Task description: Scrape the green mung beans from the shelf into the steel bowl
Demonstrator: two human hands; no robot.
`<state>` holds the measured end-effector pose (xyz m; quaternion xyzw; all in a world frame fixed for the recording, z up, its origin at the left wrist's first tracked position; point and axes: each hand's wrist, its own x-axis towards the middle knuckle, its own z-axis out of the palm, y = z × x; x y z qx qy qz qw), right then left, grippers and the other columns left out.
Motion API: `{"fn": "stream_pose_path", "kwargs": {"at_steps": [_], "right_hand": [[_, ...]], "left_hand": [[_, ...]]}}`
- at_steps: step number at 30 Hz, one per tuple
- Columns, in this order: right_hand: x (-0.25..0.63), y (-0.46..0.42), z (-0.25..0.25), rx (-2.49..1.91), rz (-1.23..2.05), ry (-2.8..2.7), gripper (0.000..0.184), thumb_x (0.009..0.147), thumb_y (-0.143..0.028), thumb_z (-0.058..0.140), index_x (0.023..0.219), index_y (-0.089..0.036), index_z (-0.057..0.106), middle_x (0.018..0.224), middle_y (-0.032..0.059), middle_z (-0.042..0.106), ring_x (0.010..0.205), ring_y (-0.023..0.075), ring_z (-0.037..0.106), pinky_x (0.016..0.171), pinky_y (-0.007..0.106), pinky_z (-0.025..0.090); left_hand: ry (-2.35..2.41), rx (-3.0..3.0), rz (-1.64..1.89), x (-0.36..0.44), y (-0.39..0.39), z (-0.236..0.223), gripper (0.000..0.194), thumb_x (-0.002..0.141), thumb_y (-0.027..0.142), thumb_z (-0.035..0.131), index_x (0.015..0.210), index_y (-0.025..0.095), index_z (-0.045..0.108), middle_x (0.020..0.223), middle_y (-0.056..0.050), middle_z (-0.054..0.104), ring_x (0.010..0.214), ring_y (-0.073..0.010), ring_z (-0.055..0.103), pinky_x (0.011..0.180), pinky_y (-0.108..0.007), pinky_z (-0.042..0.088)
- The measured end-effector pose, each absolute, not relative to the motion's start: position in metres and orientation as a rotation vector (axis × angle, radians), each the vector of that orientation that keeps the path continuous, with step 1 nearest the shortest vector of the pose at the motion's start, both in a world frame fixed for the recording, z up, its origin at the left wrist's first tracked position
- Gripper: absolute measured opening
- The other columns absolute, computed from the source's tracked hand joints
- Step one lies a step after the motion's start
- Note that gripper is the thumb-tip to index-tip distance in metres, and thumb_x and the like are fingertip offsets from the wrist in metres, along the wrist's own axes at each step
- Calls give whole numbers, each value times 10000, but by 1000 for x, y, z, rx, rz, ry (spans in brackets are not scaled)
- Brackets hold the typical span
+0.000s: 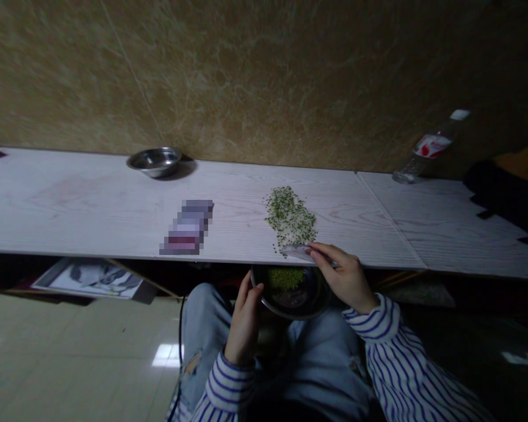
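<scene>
Small green beans that look like mung beans lie scattered on the white wood-grain tabletop, reaching close to its front edge. Below that edge, over my lap, a metal bowl holds more of these beans on its far left side. My left hand grips the bowl's left rim, thumb at the top edge. My right hand pinches a clear plastic spoon-like scoop, whose flat end rests at the near end of the scattered beans. Its exact shape is blurred.
A second metal bowl stands at the back left by the wall. A blurred-out flat packet lies left of the beans. At the back right stands a plastic bottle, beside dark cloth. Below the tabletop, a shelf holds a box.
</scene>
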<state>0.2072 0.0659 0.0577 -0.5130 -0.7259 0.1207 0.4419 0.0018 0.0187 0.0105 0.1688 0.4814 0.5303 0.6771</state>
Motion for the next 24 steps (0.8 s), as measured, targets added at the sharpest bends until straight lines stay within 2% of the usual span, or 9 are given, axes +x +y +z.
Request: {"fn": "stream_pose_path", "kwargs": {"at_steps": [8,18,24], "right_hand": [[203,66,57,-1273,303,-1798,225,942,-284,577,1098,-244,735,1039,53,771,948,204,727,852,331,584],[194,74,55,-1254,303,-1812,235,945,-287,568,1106,-241,733,1049,60,770,963,206,725,861,328,584],[191,67,60,-1210,350,-1859,227,946,-263,570,1104,-246,733,1032,45,770,953,185,720,877,320,582]], "left_hand": [[1074,360,1212,3,20,15,550,850,262,624,1391,235,533,1396,-73,611,1256,-254,577,937,-315,537],[1059,385,1220,1,19,9,551,846,284,634,1388,271,539,1405,-62,605,1299,-248,545,960,-322,527],[1101,399,1220,-2,18,16,564,830,298,650,1385,275,552,1425,-73,588,1247,-270,586,901,-338,560]]}}
